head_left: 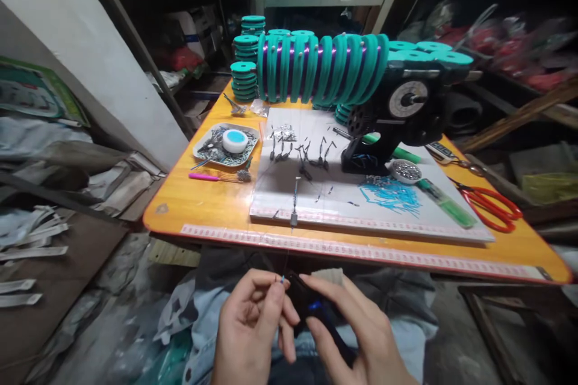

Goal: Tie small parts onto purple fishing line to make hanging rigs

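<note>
Just in front of the table edge, my left hand (pixel 253 319) pinches a small blue tube (pixel 282 280) between thumb and forefinger. A thin line runs up from it towards a small grey weight with a spring-like wire (pixel 294 216) at the board's front edge. Beside it, my right hand (pixel 368 328) is wrapped round a black handheld device (pixel 323 313) with a blue glow on it. The device's upper end is close to the blue tube; whether they touch I cannot tell. Its exact kind does not show.
A white board (pixel 280 204) on the orange table (pixel 174 192) bears dark wire pieces, blue tubes (pixel 392 195) and a bowl of metal bits (pixel 405 171). Behind stands a black winder with teal spools (pixel 325 66). Red scissors (pixel 492 207) lie right, a tray (pixel 198 147) left.
</note>
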The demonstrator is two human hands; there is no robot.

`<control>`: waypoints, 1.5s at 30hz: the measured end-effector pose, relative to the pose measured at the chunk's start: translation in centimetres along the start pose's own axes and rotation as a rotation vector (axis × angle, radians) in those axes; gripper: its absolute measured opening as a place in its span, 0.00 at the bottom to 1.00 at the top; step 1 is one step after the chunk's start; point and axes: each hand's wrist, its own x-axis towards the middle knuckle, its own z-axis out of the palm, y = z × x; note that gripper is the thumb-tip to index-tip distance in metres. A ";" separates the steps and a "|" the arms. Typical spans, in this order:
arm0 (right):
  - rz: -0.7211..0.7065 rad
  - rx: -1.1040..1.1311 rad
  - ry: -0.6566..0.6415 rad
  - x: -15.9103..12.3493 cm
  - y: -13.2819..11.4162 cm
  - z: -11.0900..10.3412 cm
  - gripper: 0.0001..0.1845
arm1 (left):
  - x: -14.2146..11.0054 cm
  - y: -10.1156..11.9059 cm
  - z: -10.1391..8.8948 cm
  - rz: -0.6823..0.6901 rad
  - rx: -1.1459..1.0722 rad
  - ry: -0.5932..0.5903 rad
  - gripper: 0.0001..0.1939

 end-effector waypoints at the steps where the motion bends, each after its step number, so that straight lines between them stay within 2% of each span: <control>1: -0.002 0.010 0.000 0.2 0.0 0.0 0.22 | 0.0 0.0 0.0 -0.001 -0.003 -0.003 0.20; 5: 0.027 0.120 0.000 0.5 -0.2 0.5 0.22 | 0.1 0.0 0.3 0.026 -0.044 0.020 0.18; 9: 0.353 0.370 -0.051 -0.6 -0.7 1.9 0.19 | 0.2 0.2 1.0 0.075 -0.194 0.027 0.15; 11: 0.498 0.559 -0.029 -1.2 -1.1 2.5 0.17 | 0.2 0.3 1.3 0.068 -0.341 -0.043 0.16; 13: 0.581 0.749 -0.022 -1.3 -1.5 2.8 0.19 | 0.1 0.3 1.6 0.042 -0.482 -0.118 0.19; 15: 0.615 0.896 -0.098 -1.0 -1.8 2.8 0.19 | -0.1 0.4 1.7 0.006 -0.584 -0.135 0.22; 17: 0.613 1.010 -0.185 -0.5 -2.0 2.7 0.19 | -0.3 0.4 1.8 -0.034 -0.657 -0.103 0.23; 20: 0.603 1.112 -0.219 0.3 -2.0 2.6 0.20 | -0.4 0.4 1.7 -0.067 -0.714 -0.062 0.24; 23: 0.557 1.011 -0.263 0.5 -1.7 2.2 0.17 | -0.1 0.3 1.3 -0.029 -0.668 -0.066 0.25; 27: 0.506 0.655 -0.231 -0.3 -0.7 1.4 0.11 | 0.3 0.2 0.7 0.045 -0.536 -0.114 0.25; 32: 0.181 0.308 -0.133 0.5 -0.2 0.6 0.20 | 0.6 0.4 0.2 0.060 -0.491 -0.152 0.24; 34: 0.108 0.271 -0.117 1.6 -0.6 0.3 0.20 | 0.7 0.5 0.2 0.038 -0.491 -0.167 0.24; 39: 0.050 0.296 -0.125 3.4 -1.3 0.0 0.17 | 0.9 0.5 0.0 -0.011 -0.489 -0.200 0.25; 42: 0.096 0.311 -0.117 2.6 -1.1 0.4 0.18 | 1.0 0.6 0.2 -0.036 -0.518 -0.213 0.24; 45: 0.218 0.389 -0.120 1.2 -0.8 1.2 0.16 | 0.9 0.7 0.5 -0.074 -0.647 -0.230 0.23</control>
